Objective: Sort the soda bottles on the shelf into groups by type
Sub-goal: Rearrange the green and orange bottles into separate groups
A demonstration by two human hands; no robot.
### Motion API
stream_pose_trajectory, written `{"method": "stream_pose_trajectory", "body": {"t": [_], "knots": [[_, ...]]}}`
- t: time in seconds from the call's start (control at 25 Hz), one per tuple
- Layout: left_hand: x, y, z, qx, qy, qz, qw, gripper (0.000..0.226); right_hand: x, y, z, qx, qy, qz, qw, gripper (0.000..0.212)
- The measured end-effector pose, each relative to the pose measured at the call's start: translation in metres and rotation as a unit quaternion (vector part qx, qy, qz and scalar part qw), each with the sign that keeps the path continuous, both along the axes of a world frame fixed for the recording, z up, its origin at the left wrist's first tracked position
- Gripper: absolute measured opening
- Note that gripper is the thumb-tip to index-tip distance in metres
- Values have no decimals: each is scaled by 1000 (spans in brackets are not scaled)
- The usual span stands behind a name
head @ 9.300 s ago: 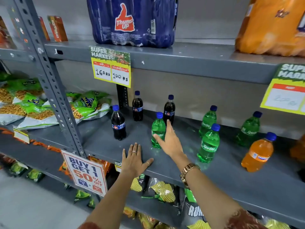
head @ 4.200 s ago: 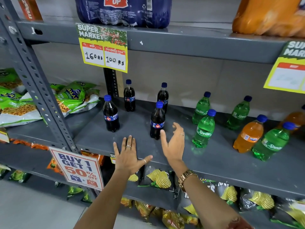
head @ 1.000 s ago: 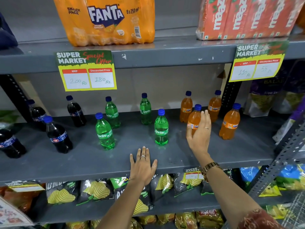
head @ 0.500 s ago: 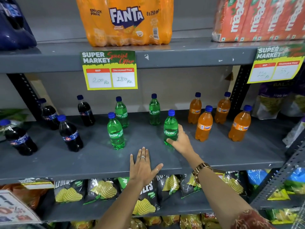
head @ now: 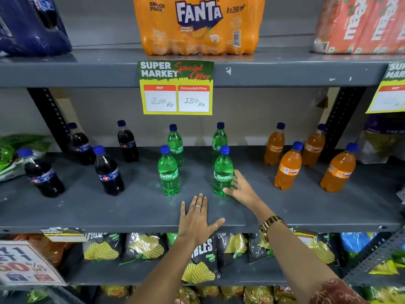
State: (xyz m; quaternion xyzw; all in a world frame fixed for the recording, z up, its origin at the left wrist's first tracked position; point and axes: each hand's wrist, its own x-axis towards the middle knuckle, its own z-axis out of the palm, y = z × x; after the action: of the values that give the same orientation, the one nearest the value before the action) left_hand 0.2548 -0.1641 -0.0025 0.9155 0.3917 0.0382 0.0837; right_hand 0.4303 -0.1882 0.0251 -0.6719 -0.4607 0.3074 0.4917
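On the grey middle shelf (head: 135,207) stand three groups of small bottles with blue caps. Several dark cola bottles (head: 108,172) are at the left, several green Sprite bottles (head: 168,172) in the middle, several orange Fanta bottles (head: 288,170) at the right. My right hand (head: 240,186) wraps the base of the front right Sprite bottle (head: 223,170), thumb in front and fingers behind it; the bottle stands upright on the shelf. My left hand (head: 197,220) lies flat, fingers spread, on the shelf's front edge, holding nothing.
The shelf above carries a Fanta multipack (head: 197,25), a blue pack (head: 28,25) and red cartons (head: 361,23), with a yellow price tag (head: 176,88) hanging down. Chip bags (head: 142,246) fill the shelf below. Snack bags lie at the far left (head: 13,154) and far right (head: 381,139).
My right hand left the orange bottles, moved left and took hold of the front right Sprite bottle low down. My left hand stayed flat on the shelf edge. The view shifted slightly.
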Motion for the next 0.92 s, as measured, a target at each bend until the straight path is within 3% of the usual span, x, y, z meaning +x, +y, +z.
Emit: {"method": "stream_pose_trajectory", "body": {"t": [0.32, 0.68, 0.8, 0.92], "knots": [[-2, -1, -4, -10, -4, -4, 1000, 138, 2, 2, -13, -4, 44, -20, 999, 60], [0, 2, 0, -15, -8, -5, 1000, 139, 1, 1, -8, -1, 45, -1, 999, 56], [0, 0, 2, -9, -2, -7, 1000, 139, 1, -3, -7, -2, 67, 0, 998, 66], [0, -6, 1, 8, -20, -18, 1000, 118, 13, -11, -12, 15, 85, -91, 992, 60]]}}
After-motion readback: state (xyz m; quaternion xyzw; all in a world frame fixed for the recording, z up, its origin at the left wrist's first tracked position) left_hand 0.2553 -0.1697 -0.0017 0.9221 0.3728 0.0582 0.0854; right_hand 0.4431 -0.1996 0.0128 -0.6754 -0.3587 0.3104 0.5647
